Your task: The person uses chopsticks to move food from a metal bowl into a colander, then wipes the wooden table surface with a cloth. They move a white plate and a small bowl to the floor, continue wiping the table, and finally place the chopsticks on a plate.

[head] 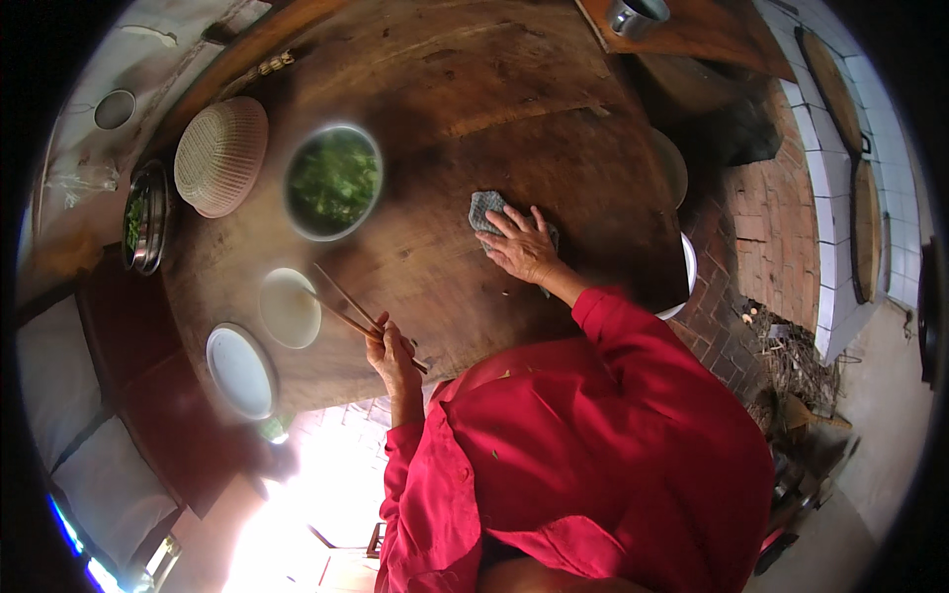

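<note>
My left hand (394, 359) grips a pair of wooden chopsticks (348, 310), their tips pointing up and left over the table. One tip overlaps the edge of a pale, round bowl or dish (285, 310). Flat against the wooden table (415, 289), my right hand (523, 244) presses on a grey checked cloth (485, 210), fingers spread over it. Part of the cloth is hidden under the palm. Farther off, a round vessel (334, 183) holds chopped green leaves. A white plate or shallow dish (241, 370) sits at the table's near left edge.
An upturned woven basket (222, 157) and stacked metal basins (148, 219) stand at the left. A metal mug (637, 16) rests on a wooden surface at the top right. White-tiled stove (838, 200) and brick floor (764, 230) lie to the right; a red-brown cabinet or bench (152, 415) is left.
</note>
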Available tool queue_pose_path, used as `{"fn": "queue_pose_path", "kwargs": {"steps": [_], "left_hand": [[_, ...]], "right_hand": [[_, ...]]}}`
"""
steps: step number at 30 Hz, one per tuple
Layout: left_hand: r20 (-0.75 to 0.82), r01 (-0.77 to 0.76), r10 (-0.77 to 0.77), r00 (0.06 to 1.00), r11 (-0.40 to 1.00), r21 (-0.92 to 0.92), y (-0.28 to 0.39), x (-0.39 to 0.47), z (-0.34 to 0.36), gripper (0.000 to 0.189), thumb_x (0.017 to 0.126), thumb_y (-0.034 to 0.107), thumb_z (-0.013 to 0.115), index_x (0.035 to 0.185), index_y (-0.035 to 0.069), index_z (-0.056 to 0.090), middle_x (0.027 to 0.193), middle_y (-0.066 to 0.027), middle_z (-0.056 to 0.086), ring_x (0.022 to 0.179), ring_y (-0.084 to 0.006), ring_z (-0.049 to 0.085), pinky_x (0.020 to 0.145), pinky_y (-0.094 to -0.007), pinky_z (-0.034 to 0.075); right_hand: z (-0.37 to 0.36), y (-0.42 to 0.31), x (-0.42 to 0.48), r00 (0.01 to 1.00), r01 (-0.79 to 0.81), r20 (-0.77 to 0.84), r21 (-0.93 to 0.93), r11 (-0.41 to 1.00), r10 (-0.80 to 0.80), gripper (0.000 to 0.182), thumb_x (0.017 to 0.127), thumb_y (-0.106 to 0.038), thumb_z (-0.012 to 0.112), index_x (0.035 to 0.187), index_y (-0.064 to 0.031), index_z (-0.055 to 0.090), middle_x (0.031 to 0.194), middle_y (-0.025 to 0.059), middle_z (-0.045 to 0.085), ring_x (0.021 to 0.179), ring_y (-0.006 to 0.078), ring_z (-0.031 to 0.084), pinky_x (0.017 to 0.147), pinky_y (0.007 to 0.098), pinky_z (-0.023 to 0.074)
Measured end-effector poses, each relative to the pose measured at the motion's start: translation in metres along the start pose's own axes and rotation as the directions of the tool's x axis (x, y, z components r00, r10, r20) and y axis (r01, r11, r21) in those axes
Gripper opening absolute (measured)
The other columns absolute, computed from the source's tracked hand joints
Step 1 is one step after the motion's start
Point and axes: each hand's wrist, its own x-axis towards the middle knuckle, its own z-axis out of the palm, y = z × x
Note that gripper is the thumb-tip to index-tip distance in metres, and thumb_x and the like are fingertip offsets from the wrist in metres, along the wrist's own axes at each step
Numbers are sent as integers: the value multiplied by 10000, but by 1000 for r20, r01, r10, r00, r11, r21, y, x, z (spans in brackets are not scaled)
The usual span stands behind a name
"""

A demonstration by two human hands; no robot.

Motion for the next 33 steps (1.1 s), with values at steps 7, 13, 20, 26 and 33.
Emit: {"fn": "queue_pose_path", "kwargs": {"steps": [7, 13, 20, 26, 33], "left_hand": [[-53, 43, -43, 998, 999, -5, -8, 54, 2, 231, 827, 92, 474, 1042, 12, 464, 656, -18, 503, 374, -23, 315, 326, -173, 240], [-190, 65, -87, 978, 990, -122, 14, 109, 18, 337, 828, 148, 505, 1131, 39, 404, 793, -112, 586, 364, -20, 315, 315, -168, 227], [-204, 134, -195, 959, 950, -282, 24, 172, 36, 119, 811, 176, 536, 889, 119, 467, 621, -4, 448, 360, -42, 253, 320, -181, 199], [-216, 143, -209, 954, 947, -287, 32, 210, 55, 102, 767, 82, 546, 787, 111, 451, 571, 25, 390, 392, -59, 332, 324, -190, 260], [-111, 96, -135, 985, 948, -303, 50, 279, 107, 111, 763, 70, 555, 769, 102, 449, 620, -27, 491, 359, -67, 308, 316, -209, 233]], "right_hand": [[-2, 26, 79, 998, 11, -66, -44, 999, -14, 334, 788, -320, 506, 1115, -253, 507, 1234, -31, 385, 1149, 194, 333, 934, 531, 221], [-2, 56, 170, 995, -85, -55, -107, 991, 80, 356, 819, -324, 455, 1170, -264, 450, 1279, -35, 345, 1181, 191, 306, 955, 510, 188], [0, 92, 266, 985, -139, -123, -123, 983, 124, 371, 817, -346, 447, 1181, -272, 436, 1295, -36, 333, 1195, 201, 291, 952, 523, 192], [-1, 109, 305, 976, -144, -192, -201, 969, 105, 352, 812, -353, 458, 1153, -270, 462, 1274, -31, 354, 1174, 214, 317, 927, 548, 217], [-2, 106, 315, 980, -154, -158, -234, 960, 118, 361, 821, -346, 442, 1174, -272, 439, 1287, -30, 339, 1181, 214, 312, 935, 499, 228]]}}
